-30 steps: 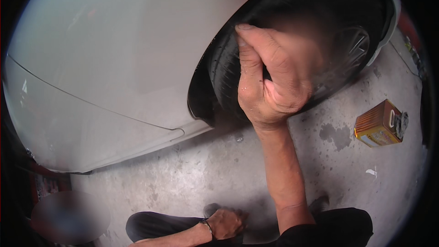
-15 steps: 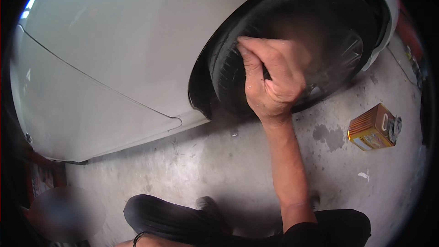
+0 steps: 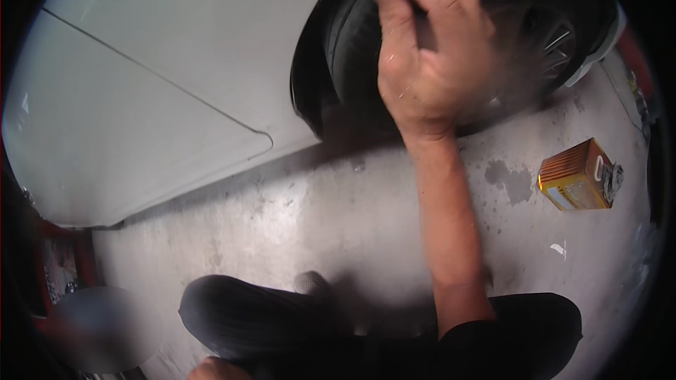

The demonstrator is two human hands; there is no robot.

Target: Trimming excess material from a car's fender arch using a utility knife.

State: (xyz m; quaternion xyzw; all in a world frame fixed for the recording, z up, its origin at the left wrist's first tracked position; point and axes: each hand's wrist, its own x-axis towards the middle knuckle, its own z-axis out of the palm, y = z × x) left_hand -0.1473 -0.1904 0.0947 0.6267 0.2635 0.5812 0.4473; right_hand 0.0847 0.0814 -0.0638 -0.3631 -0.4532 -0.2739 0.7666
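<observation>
My right hand [image 3: 429,60] is raised in front of the black tyre [image 3: 352,56], with thumb and forefinger pinched at the upper edge of the wheel arch [image 3: 306,77]. Anything between the fingertips is too small or blurred to make out. Behind the hand is the spoked wheel rim [image 3: 556,46], partly covered. The car's white body panel [image 3: 169,77] fills the upper left, crossed by a curved seam. My left hand [image 3: 211,369] is only partly in view at the lower edge, near my dark-clad knee, its fingers hidden.
A rectangular gold-and-brown metal tin [image 3: 574,176] with crumpled grey material on it stands at the right on the stained concrete floor [image 3: 324,218]. A red object [image 3: 56,260] sits at the far left. My bent legs [image 3: 246,317] fill the bottom.
My right hand has moved up along the tyre, fingers still pinched. My left hand has drawn back down and left, mostly out of view. The whole view has shifted, the car sitting higher.
</observation>
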